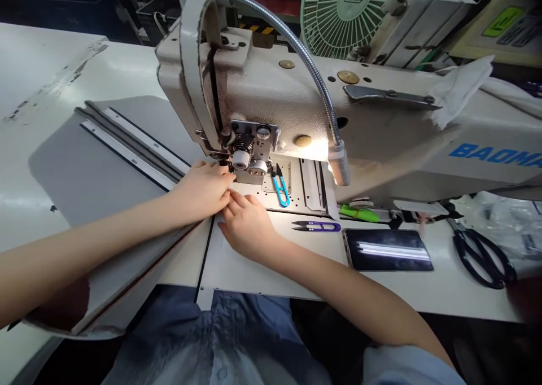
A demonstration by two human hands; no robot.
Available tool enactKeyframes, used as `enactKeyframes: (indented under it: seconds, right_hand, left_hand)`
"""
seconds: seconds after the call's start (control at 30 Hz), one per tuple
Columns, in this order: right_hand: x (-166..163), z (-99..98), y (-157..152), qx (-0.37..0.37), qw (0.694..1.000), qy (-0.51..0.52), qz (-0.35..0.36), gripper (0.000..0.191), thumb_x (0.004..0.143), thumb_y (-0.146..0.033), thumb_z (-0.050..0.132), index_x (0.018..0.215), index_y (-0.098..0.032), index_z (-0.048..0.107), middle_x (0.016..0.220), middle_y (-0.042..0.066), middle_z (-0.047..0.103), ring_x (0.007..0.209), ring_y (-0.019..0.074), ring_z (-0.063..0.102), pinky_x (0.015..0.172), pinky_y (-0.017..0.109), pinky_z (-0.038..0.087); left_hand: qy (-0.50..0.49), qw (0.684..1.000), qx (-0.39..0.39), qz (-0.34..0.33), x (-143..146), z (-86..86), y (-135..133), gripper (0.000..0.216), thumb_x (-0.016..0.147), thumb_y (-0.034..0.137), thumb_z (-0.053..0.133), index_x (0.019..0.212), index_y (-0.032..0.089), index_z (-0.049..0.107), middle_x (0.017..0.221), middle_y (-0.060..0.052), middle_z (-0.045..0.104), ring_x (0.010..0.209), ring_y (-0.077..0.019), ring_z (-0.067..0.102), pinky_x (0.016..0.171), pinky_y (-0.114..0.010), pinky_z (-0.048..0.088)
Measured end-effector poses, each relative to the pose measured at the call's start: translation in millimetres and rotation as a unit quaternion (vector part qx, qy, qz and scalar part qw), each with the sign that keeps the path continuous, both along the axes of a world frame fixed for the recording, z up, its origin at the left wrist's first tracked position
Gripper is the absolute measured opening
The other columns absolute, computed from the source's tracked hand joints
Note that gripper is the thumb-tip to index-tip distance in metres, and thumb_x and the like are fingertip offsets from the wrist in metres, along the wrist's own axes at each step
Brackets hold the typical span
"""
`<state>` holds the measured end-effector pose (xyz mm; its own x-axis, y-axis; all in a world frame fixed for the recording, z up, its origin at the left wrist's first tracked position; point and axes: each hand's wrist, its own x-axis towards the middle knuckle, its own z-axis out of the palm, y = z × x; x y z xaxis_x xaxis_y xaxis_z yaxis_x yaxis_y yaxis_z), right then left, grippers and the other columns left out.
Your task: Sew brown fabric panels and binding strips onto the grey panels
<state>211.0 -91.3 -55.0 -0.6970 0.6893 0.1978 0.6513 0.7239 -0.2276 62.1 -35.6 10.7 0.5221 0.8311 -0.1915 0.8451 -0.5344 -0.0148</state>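
My left hand (202,192) lies over the edge of a grey fabric panel (105,170), close to the needle area of a sewing machine (248,159). Its fingers are bent and pressed down on the work. Right beside it, my right hand (249,227) has its fingers curled, with the fingertips meeting those of the left. A white strip with a black edge (206,294) runs from under the right fingers over the table's front edge. Both hands hide the exact grip points. White strips with black edges and a dark grey channel cross the panel.
Blue thread snips (281,188) lie on the machine bed, purple snips (317,226) in front. To the right are a phone (387,250), a green-handled tool (359,213) and black scissors (483,255). A lamp (339,162) hangs low; a green fan (349,12) stands behind.
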Motion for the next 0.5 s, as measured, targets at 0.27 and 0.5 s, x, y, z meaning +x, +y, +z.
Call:
enactKeyframes:
  seconds: [0.27,0.5]
  right_hand:
    - [-1.0,1.9,-24.8,0.033,0.999,-0.016,0.034,0.049,0.098,-0.031,0.055,0.129,0.006,0.060,0.135,0.028,0.059,0.129,0.0347,0.053,0.098,0.046,0.047]
    - [-6.2,3.4,-19.0,0.043,0.998,-0.026,0.025,0.051,0.100,-0.035,0.052,0.129,0.007,0.060,0.125,0.027,0.065,0.124,0.0350,0.054,0.094,0.045,0.048]
  left_hand:
    - [0.029,0.997,-0.075,-0.011,-5.8,15.4,-21.9,0.025,0.086,0.019,0.047,0.100,0.014,0.068,0.095,-0.012,0.064,0.089,-0.0283,0.062,0.076,-0.038,0.047]
    - [-0.004,0.997,-0.072,0.034,-3.1,-1.0,-1.3,0.029,0.086,0.022,0.046,0.104,0.019,0.069,0.098,-0.008,0.068,0.090,-0.0242,0.065,0.073,-0.032,0.045]
